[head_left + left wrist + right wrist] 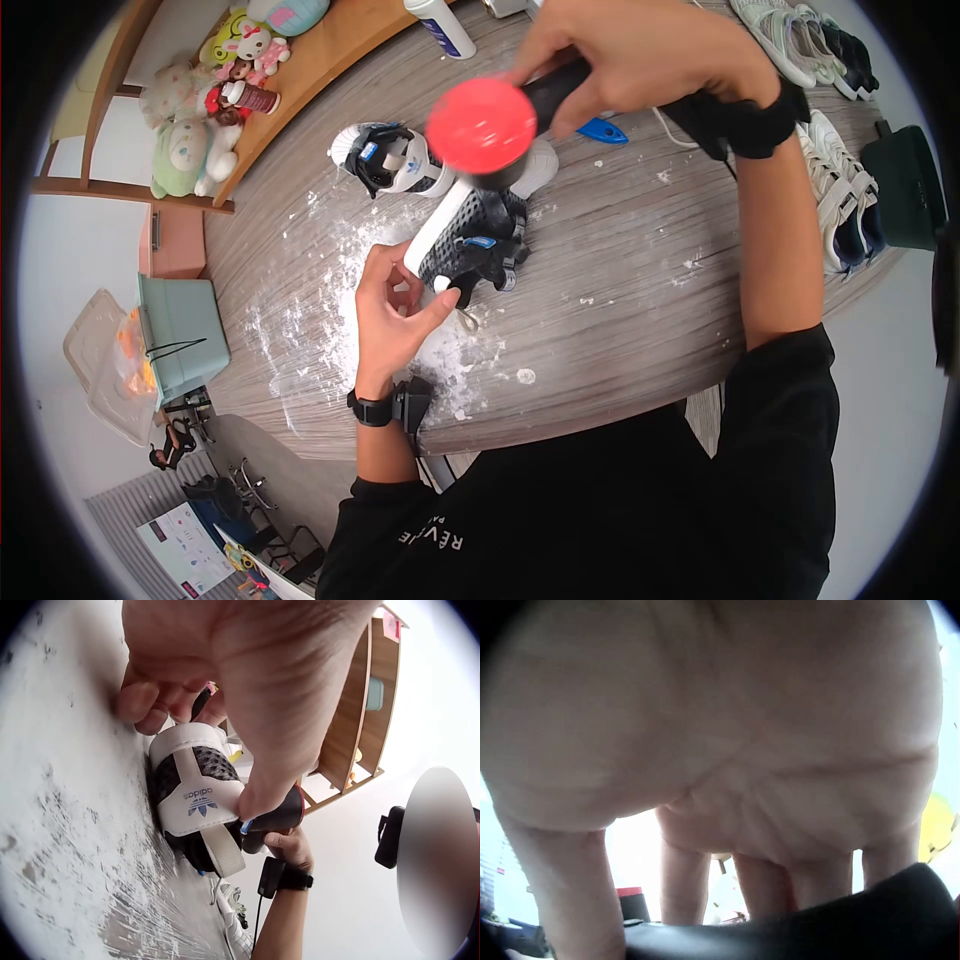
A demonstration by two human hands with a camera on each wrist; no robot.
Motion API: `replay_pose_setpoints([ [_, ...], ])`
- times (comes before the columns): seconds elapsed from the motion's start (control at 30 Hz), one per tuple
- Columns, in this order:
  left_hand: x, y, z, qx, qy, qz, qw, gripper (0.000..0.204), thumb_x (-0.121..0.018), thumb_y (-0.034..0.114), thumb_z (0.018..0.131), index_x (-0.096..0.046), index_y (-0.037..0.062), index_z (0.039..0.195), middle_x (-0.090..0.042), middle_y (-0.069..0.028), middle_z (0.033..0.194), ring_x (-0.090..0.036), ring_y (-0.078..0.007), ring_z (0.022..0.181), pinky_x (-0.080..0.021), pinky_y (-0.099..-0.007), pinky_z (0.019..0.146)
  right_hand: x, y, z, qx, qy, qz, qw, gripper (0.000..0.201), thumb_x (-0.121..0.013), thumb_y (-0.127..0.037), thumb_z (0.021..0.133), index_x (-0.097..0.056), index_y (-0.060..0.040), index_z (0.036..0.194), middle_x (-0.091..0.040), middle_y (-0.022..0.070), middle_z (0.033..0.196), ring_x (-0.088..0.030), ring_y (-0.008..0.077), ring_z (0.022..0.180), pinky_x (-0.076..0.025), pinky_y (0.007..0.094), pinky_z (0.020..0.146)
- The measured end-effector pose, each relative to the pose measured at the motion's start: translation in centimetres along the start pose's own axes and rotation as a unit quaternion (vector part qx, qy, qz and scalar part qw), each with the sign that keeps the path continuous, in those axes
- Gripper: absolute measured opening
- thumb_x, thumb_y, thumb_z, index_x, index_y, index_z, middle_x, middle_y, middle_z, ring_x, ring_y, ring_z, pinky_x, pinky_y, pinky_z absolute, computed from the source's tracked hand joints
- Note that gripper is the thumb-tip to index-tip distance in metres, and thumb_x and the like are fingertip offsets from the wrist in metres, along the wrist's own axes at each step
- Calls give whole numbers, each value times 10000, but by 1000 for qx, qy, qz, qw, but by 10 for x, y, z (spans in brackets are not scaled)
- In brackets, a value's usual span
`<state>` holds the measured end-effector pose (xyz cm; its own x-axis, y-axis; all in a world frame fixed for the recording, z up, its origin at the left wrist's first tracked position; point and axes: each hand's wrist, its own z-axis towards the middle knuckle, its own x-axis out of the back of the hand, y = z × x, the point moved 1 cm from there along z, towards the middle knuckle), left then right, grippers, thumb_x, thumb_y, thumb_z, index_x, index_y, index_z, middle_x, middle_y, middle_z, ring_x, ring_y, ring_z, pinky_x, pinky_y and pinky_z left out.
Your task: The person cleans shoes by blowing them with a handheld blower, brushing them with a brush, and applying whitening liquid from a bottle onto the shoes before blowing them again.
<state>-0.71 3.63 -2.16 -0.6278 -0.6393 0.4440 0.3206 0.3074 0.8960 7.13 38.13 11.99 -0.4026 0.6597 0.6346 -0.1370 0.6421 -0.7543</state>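
A white sneaker with black mesh sits on the table, its heel with a blue logo facing the left wrist camera. My left hand holds it by the heel end, thumb on one side and fingers on the other. Above the toe part is a black hair dryer with a round red end, which hides some of the shoe. My right hand grips its black handle, fingers and thumb wrapped round it. The matching sneaker stands just beyond, partly behind the dryer.
White powder is scattered over the wooden table. A blue brush-like item lies near my right hand. A white bottle stands at the back. More shoes are at the right, a green bin at the left.
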Motion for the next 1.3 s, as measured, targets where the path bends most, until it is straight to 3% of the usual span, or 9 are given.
replay_pose_setpoints([
  [0.1,-2,-5,-2,5,10,-22,1000,583,-911,111,744,-646,-13,1248,-480,3,973,-488,-63,746,-430,-202,561,-24,-1,19,158,98,-26,982,264,-773,-67,790,-706,84,996,-691,171,759,-612,232,675,-479,351,644],
  [0.33,0,1,-1,-12,8,25,1000,612,-906,96,743,-638,-13,1282,-479,-4,980,-485,-67,730,-450,-205,569,-1,3,-4,-13,1,-6,1000,239,-782,-58,797,-723,58,998,-725,149,802,-639,208,723,-486,352,661],
  [0.43,0,2,0,-9,12,12,1000,613,-898,88,750,-633,-10,1294,-475,-8,977,-486,-68,725,-457,-204,572,2,-10,-21,-122,86,-69,986,214,-780,-39,794,-730,49,982,-734,115,804,-627,191,707,-480,341,644],
  [0.47,2,0,0,-17,8,25,1000,624,-888,84,761,-624,-3,1319,-489,-21,1022,-517,-77,755,-487,-212,580,-11,-13,-30,29,160,-107,981,245,-777,-34,785,-739,42,1015,-729,103,793,-619,188,694,-474,329,631],
  [0.57,3,3,0,-28,24,11,999,650,-879,75,770,-603,5,1353,-492,-34,1089,-546,-89,800,-525,-225,603,3,-10,-25,-162,67,-107,979,274,-777,-40,773,-738,45,1031,-720,98,769,-615,187,678,-470,325,623],
  [0.87,5,58,-17,-104,-83,294,946,1010,-934,73,643,-468,128,1537,-430,-143,1479,-603,-270,1119,-580,-368,828,4,6,-25,-103,73,-73,989,300,-776,-80,753,-730,51,1019,-715,113,752,-620,205,679,-469,335,626],
  [1.0,2,54,-4,-127,-46,312,941,1033,-932,75,655,-423,119,1553,-460,-144,1457,-611,-293,1110,-571,-358,791,-15,9,-35,14,217,-185,959,307,-760,-141,747,-724,55,980,-714,173,752,-629,287,654,-477,377,614],
  [1.23,-21,40,11,-119,102,340,927,711,-937,109,647,-597,12,1263,-606,-119,1178,-656,-258,982,-547,-350,701,-10,25,-10,-37,148,-164,974,315,-730,-191,739,-614,101,752,-629,214,644,-593,321,577,-436,435,553],
  [1.3,-21,43,11,-128,108,357,919,658,-921,102,643,-614,1,1216,-614,-116,1139,-661,-249,931,-556,-339,675,-22,27,-4,-48,247,-207,945,360,-840,-185,734,-719,45,984,-732,194,925,-704,340,822,-548,395,740],
])
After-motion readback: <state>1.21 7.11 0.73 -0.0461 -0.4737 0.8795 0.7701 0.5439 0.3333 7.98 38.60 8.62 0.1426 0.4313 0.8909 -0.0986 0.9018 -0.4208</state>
